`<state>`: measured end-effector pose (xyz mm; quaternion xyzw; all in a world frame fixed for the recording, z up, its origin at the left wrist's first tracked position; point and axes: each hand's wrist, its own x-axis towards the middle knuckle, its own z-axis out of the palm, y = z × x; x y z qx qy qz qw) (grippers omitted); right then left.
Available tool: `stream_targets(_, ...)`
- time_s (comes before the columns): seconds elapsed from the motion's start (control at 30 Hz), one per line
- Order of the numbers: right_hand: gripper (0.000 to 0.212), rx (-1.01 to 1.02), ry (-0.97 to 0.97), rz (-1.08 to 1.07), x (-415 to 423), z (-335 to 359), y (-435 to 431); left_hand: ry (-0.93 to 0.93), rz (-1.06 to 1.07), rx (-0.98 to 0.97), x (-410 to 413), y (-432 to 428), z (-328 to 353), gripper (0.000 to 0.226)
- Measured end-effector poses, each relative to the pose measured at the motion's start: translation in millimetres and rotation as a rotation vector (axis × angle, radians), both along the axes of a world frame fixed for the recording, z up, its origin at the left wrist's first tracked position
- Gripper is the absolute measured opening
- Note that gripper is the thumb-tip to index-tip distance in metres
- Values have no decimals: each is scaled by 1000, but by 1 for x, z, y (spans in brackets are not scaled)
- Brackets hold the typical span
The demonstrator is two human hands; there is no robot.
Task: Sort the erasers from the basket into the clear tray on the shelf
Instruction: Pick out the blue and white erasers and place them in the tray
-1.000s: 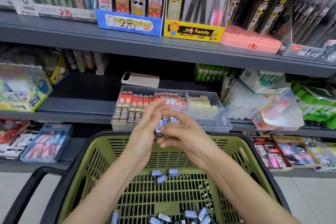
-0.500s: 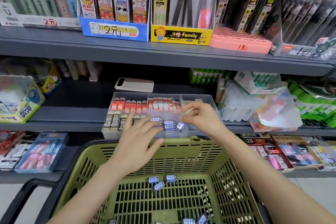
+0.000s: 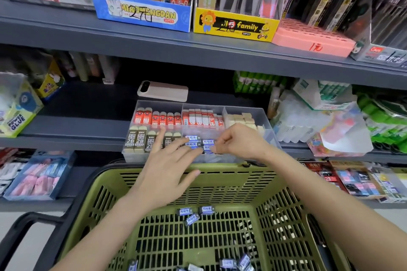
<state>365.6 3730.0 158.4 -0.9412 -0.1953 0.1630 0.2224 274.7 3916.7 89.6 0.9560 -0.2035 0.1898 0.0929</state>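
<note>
Currently: a stack (image 3: 198, 141) of blue erasers sits in the front middle compartment of the tray (image 3: 269, 130) on the shelf (image 3: 72, 141). One more eraser (image 3: 208, 149) is at the stack's lower right edge, in the pinch of the right hand (image 3: 241, 141).

Risks (judgement only):
1. The stack looks loosely seated. Pressing the new piece in from the right could shove its neighbours askew, or over into the 2B erasers (image 3: 141, 142) just beside on the left. The cause would be sideways force where little room shows.
2. A release too near the tray's front wall could let the piece tip out and fall into the basket (image 3: 220, 179) directly below.
3. The sleeves look glossy, so a light pinch may slip.

Position relative to fingers: the right thumb and forefinger (image 3: 220, 146) are curled, with their tips apparently closed on the eraser's right end. The other right fingers are tucked. The left hand (image 3: 167, 171) is flat, with fingers (image 3: 182, 149) straight and spread, gripping nothing. Two of its fingertips touch the stack's lower left side, seemingly as a stop. Another lies over the 2B erasers. The stack therefore lies between the two hands' fingertips.

Remaining: three loose erasers (image 3: 193, 213) lie at the far end of the basket floor, and more (image 3: 231, 263) at the near edge of view. The task is judged partly done.

Surroundings: red erasers (image 3: 158, 117) fill the rear compartment, and a phone (image 3: 163, 93) lies behind the tray.
</note>
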Motion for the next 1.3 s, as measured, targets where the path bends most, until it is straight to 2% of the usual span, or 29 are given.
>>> stream_targets(0.13,28,52,181,37,6,4,-5,0,3,12,0,0,-2,47)
stream_targets(0.23,33,38,227,46,6,4,-9,-8,10,16,0,-1,-1,46)
stream_targets(0.3,39,-68,138,76,6,0,-8,-10,13,18,0,-1,-1,46)
stream_targets(0.37,50,-283,-76,152,1,-4,-4,-11,14,14,0,-1,0,45)
stream_targets(0.43,61,-393,-207,230,-6,-6,0,-13,14,8,-1,-2,0,45)
stream_targets(0.53,69,-317,-107,239,-10,-1,-5,-18,11,-11,-1,-2,0,44)
stream_targets(0.63,62,-263,-83,226,-15,2,-9,-15,11,-19,-1,-3,0,43)
stream_targets(0.7,60,-310,-187,210,-21,1,-7,-13,12,-26,-1,-3,1,43)
stream_targets(0.77,59,-346,-441,193,-29,1,-9,-23,10,-53,-4,-3,3,42)
stream_targets(0.83,54,-180,-674,154,-43,0,-14,-79,9,-88,-9,-2,5,39)
stream_targets(0.9,44,176,-782,145,-64,-7,-23,-174,1,-151,-17,1,5,32)
stream_targets(0.97,34,422,-715,193,-87,-24,-29,-238,10,-246,-30,3,2,25)
stream_targets(1.03,24,432,-489,209,-107,-52,-33,-203,37,-351,-46,1,-5,24)
stream_targets(1.13,16,224,-108,54,-115,-106,-37,100,91,-415,-68,-12,-33,22)
stream_targets(1.2,24,103,-1,-66,-111,-141,-38,352,121,-310,-71,-20,-60,22)
stream_targets(1.3,31,76,51,-198,-108,-177,-34,579,160,-208,-66,-31,-103,35)
